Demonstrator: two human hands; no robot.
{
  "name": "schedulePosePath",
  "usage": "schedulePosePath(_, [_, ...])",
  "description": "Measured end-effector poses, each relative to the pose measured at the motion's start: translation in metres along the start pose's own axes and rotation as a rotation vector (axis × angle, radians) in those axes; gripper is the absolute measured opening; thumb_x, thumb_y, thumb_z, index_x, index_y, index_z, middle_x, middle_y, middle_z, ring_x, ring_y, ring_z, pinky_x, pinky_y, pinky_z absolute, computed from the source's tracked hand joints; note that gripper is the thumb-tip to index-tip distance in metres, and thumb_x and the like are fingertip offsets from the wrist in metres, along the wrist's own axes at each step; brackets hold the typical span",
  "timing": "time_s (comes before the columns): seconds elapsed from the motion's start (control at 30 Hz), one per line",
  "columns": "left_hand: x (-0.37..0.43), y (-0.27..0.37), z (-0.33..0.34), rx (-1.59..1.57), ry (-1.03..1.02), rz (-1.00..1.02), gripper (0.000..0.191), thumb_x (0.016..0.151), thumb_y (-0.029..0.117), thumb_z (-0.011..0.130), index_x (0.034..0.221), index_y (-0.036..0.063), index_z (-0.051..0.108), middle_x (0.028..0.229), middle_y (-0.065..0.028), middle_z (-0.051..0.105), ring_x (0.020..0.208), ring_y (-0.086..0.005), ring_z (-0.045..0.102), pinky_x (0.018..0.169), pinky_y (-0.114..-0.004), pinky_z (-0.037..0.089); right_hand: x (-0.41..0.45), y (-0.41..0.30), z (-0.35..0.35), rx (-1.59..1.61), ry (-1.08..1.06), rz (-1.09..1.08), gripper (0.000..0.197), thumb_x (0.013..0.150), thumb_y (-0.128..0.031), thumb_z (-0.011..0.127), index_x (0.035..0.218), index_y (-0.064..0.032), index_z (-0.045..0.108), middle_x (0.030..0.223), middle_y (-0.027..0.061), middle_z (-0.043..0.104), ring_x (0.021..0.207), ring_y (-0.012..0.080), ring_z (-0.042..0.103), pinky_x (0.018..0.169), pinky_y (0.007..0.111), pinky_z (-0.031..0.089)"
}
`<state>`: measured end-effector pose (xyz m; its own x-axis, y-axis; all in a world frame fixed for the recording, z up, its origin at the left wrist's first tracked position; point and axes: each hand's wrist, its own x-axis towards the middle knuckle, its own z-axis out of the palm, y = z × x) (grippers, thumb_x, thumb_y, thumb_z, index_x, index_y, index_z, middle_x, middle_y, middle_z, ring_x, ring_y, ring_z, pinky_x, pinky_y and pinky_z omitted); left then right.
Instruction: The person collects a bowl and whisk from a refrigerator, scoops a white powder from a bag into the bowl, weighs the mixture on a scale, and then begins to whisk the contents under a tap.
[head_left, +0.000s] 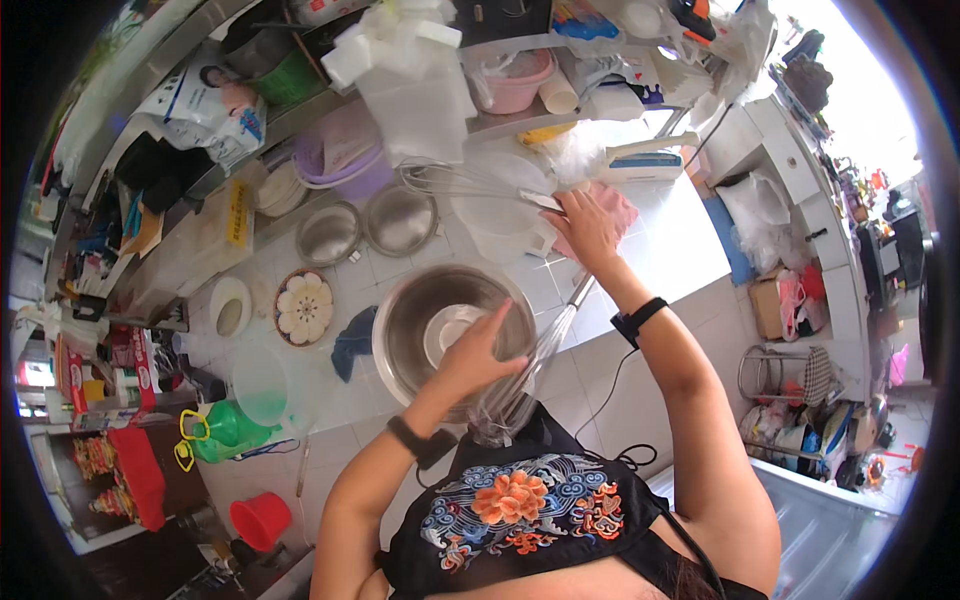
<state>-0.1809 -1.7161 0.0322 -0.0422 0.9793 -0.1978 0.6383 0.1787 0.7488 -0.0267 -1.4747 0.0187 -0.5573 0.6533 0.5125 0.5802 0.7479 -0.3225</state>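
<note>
My left hand (480, 356) is over a large stainless steel bowl (384, 330), fingers spread, with nothing seen held. Inside the bowl is a smaller, pale round thing (442, 330), partly behind the fingers. My right hand (589, 225) grips the handle of a wire whisk (457, 180), whose wires point left across the tabletop. A second, larger whisk (551, 341) slants beside the bowl's right rim, near my left thumb; what supports it is unclear. A pink cloth (615, 210) lies by my right hand. Dark blue cloth (354, 341) lies left of the bowl.
Two round metal pans (401, 220) and a flower-patterned plate (303, 307) stand on the white tiled counter (345, 281). Beyond are a purple basin (341, 161) and a loaded shelf. A green plastic bottle (232, 431) is at the left edge; a red bucket (260, 521) stands lower left.
</note>
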Motion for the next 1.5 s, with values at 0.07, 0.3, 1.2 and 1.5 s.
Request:
schedulePosePath(0.07, [0.010, -0.002, 0.009, 0.060, -0.189, -0.058, 0.084, 0.072, 0.035, 0.072, 0.143, 0.0075, 0.036, 0.124, -0.0204, 0.059, 0.110, -0.0350, 0.060, 0.091, -0.041, 0.048, -0.020, -0.001, -0.004, 0.046, 0.056, 0.009, 0.031, 0.082, -0.033, 0.070, 0.099, -0.0096, 0.060, 0.087, 0.0063, 0.060, 0.085, 0.0266, 0.060, 0.068, 0.040, 0.047])
schedulePosePath(0.3, [0.020, -0.049, 0.037, -0.091, -0.185, -0.093, 0.059, 0.076, 0.029, 0.067, 0.128, 0.0037, 0.055, 0.100, -0.0177, 0.069, 0.089, -0.0296, 0.068, 0.081, -0.038, 0.053, -0.200, 0.040, 0.059, -0.247, 0.173, 0.574, 0.029, 0.067, -0.017, 0.079, 0.082, -0.0088, 0.056, 0.131, 0.0089, 0.052, 0.120, 0.0315, 0.044, 0.103, 0.045, 0.032])
schedulePosePath(1.2, [0.030, -0.054, -0.012, -0.231, 0.106, -0.328, 0.042, 0.087, 0.010, 0.063, 0.128, 0.0069, 0.057, 0.104, -0.0121, 0.070, 0.089, -0.0200, 0.068, 0.081, -0.030, 0.052, -0.097, 0.119, -0.091, -0.110, -0.045, -0.254, 0.023, 0.073, -0.018, 0.073, 0.066, -0.0131, 0.051, 0.068, -0.0010, 0.047, 0.070, 0.0170, 0.052, 0.058, 0.031, 0.043])
schedulePosePath(1.5, [-0.010, -0.060, -0.021, -0.256, 0.184, -0.446, 0.040, 0.093, 0.006, 0.057, 0.132, -0.0005, 0.051, 0.109, -0.0123, 0.067, 0.095, -0.0152, 0.065, 0.083, -0.026, 0.050, -0.059, 0.144, -0.002, 0.087, -0.146, -0.558, 0.022, 0.067, -0.018, 0.072, 0.066, -0.0157, 0.051, 0.071, -0.0005, 0.046, 0.078, 0.0201, 0.051, 0.076, 0.034, 0.044])
